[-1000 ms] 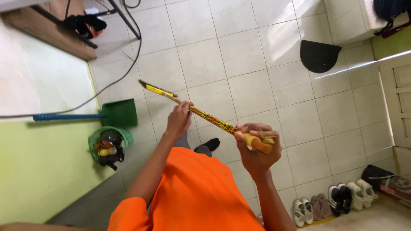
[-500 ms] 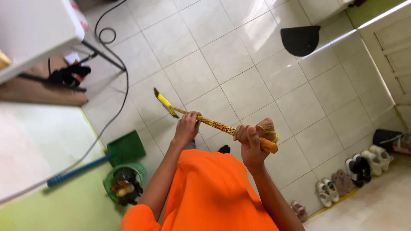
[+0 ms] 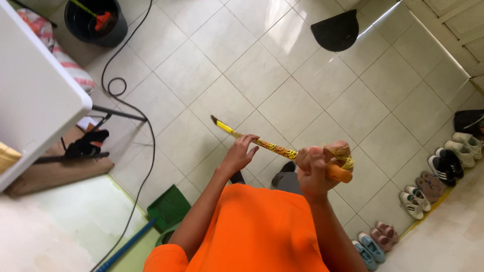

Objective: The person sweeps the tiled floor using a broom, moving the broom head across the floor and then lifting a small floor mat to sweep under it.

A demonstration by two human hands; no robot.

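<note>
I hold a broom (image 3: 275,147) with a yellow, black-spotted stick nearly level in front of my orange shirt. My right hand (image 3: 313,168) is closed around its orange collar (image 3: 338,173), where straw bristles bunch at the top. My left hand (image 3: 241,153) rests on the stick nearer its dark free end, fingers loosely curled over it. Below the broom lies the pale tiled floor (image 3: 292,100).
A white table (image 3: 30,95) stands at left over a black cable (image 3: 136,121). A green dustpan (image 3: 169,207) with a blue handle lies bottom left. A black bucket (image 3: 96,20) sits top left. A black semicircular mat (image 3: 337,31) lies top right. Several shoes (image 3: 428,181) line the right wall.
The view has swung: the table and bucket came in at left, the dustpan slid down. The broom stays in both hands, now flatter, and my left fingers have loosened.
</note>
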